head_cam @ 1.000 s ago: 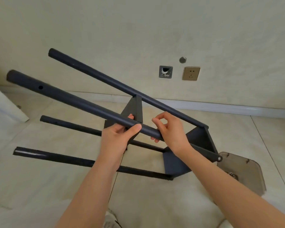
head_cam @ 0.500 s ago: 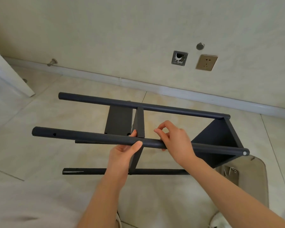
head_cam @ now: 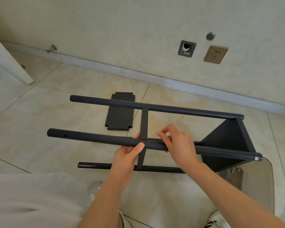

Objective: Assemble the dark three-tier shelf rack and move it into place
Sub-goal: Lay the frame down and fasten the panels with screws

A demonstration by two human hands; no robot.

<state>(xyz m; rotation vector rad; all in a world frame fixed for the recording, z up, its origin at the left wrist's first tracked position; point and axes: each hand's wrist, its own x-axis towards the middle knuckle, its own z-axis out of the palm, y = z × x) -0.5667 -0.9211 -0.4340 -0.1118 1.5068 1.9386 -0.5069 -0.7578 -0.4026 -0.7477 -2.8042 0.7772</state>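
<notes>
The dark shelf rack [head_cam: 227, 139] lies on its side, held above the floor, with its long round posts pointing left. One shelf panel closes the right end and a second panel [head_cam: 144, 124] stands edge-on in the middle. My left hand [head_cam: 127, 156] grips the near upper post [head_cam: 92, 139] from below, just left of the middle panel. My right hand [head_cam: 178, 143] rests over the same post just right of that panel, thumb and forefinger pinched together above it. A loose dark shelf panel [head_cam: 119, 112] with notched corners lies flat on the floor behind the rack.
The tiled floor runs to a wall with a white skirting board [head_cam: 171, 83]. A brass socket [head_cam: 215, 54] and a dark open wall box [head_cam: 186, 49] sit on the wall. A white door edge [head_cam: 11, 66] stands at left. A translucent grey seat [head_cam: 253, 183] is at lower right.
The rack has swung down from a steep tilt to nearly level, and the view has dropped toward the floor, revealing the loose panel. Both hands stay at the middle panel.
</notes>
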